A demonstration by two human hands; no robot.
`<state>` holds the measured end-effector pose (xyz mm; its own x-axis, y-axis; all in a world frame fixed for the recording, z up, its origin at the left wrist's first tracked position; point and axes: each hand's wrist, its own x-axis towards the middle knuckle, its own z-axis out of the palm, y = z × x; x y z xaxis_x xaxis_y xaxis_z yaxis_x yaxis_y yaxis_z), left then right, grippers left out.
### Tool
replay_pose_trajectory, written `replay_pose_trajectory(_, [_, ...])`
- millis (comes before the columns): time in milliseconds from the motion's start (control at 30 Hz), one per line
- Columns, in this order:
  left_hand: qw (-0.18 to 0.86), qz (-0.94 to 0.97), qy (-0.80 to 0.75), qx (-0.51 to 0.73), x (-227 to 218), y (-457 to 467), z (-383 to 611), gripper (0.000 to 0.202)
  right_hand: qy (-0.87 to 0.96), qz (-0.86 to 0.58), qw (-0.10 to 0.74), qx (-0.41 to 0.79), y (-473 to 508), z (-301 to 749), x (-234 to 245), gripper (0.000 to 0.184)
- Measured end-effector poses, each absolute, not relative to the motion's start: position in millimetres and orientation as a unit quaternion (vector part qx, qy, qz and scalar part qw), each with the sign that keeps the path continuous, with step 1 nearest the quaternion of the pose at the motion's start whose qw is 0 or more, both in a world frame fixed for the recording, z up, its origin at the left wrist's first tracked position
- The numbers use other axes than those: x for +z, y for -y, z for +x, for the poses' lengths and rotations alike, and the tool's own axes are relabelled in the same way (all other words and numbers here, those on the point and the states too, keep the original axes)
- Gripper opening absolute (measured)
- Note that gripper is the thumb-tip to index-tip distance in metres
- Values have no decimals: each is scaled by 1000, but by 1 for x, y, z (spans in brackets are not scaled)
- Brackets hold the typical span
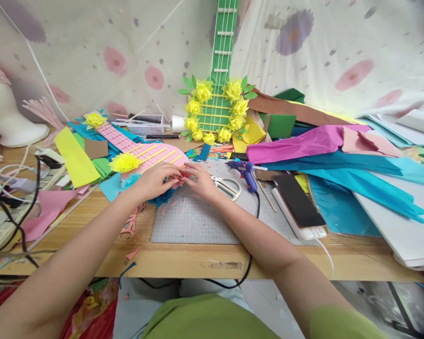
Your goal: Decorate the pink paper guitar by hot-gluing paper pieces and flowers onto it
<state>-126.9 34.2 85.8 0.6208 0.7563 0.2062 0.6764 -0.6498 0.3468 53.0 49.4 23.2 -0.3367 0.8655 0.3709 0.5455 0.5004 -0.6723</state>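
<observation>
My left hand (158, 181) and my right hand (199, 181) meet above the top left of the grey cutting mat. Their fingertips pinch together on a small reddish piece (185, 174), mostly hidden, so its exact kind does not show. Right behind the hands lies a pink paper guitar (167, 157) with yellow strips and a yellow paper flower (124, 162). Blue crepe ruffles (162, 197) show below my left hand. Scissors (229, 188) with pale handles rest just right of my right hand, and a blue glue gun (246, 175) lies beyond them.
A green paper guitar (217, 101) with yellow flowers stands upright at the back. Crepe paper sheets (304, 143) pile up on the right, near a phone (298, 200) on a white power strip. The glue gun's black cord crosses the cutting mat (198, 226). Cables and chargers (17, 183) crowd the left.
</observation>
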Motion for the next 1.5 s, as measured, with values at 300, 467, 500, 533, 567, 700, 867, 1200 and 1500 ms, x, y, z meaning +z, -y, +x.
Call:
replay_pose_trajectory(300, [41, 928, -356, 99, 88, -32, -153, 30, 815, -429, 357, 155, -39, 80, 23, 25])
replay_pose_trajectory(467, [31, 919, -357, 166, 93, -26, -145, 32, 846, -368, 373, 99, -34, 81, 25, 34])
replay_pose_trajectory(500, [43, 922, -347, 166, 94, -24, -141, 33, 859, -346, 366, 95, -32, 81, 25, 39])
replay_pose_trajectory(533, [53, 926, -339, 157, 95, -23, -138, 34, 869, -329, 357, 93, -31, 80, 25, 44])
replay_pose_trajectory(567, [59, 929, -336, 143, 95, -22, -136, 35, 877, -320, 347, 94, -30, 80, 25, 48])
replay_pose_trajectory(700, [36, 926, -368, 80, 95, -20, -136, 36, 878, -328, 332, 103, -28, 82, 24, 46])
replay_pose_trajectory(867, [21, 932, -357, 61, 93, -19, -143, 34, 880, -331, 326, 102, -29, 87, 22, 42])
replay_pose_trajectory(1200, [72, 902, -390, 169, 91, -18, -146, 39, 870, -325, 361, 76, -24, 85, 23, 46])
replay_pose_trajectory(1500, [62, 925, -359, 107, 81, -20, -144, 40, 903, -289, 302, 102, -19, 79, 22, 50])
